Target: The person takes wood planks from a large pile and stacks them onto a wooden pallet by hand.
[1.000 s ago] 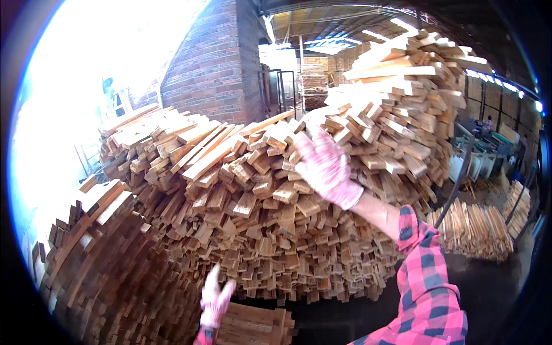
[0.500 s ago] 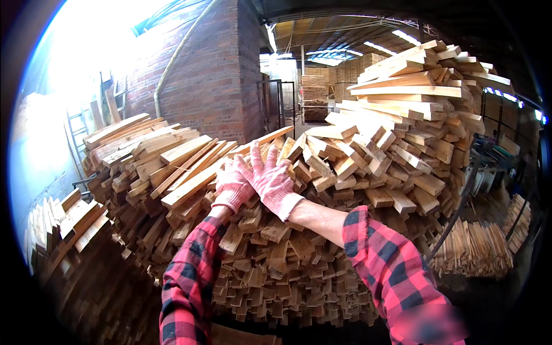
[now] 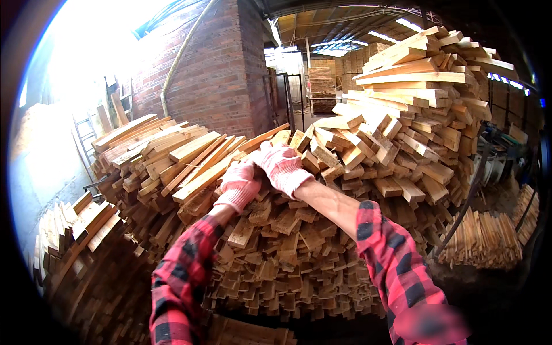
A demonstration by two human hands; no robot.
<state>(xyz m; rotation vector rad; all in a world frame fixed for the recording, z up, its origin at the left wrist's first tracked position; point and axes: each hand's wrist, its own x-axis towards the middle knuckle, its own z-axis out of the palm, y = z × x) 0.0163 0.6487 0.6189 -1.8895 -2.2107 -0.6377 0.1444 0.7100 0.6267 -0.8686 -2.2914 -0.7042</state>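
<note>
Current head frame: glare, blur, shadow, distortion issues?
Head view: upper left blown white beside the brick wall; lower-left wood stack in deep shadow; fisheye-black corners; blurred patch over right sleeve; left hand, right hand reasonably sharp.

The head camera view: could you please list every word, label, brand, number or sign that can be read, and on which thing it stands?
None: no readable text shows.
Rough pale wooden boards, pink-and-white gloves, reddish-brown brick wall: no legible marks.
Red-and-black checked right sleeve: one patch near the lower edge is too blurred to read.
Distant brown board stack: any marks are too small.
</note>
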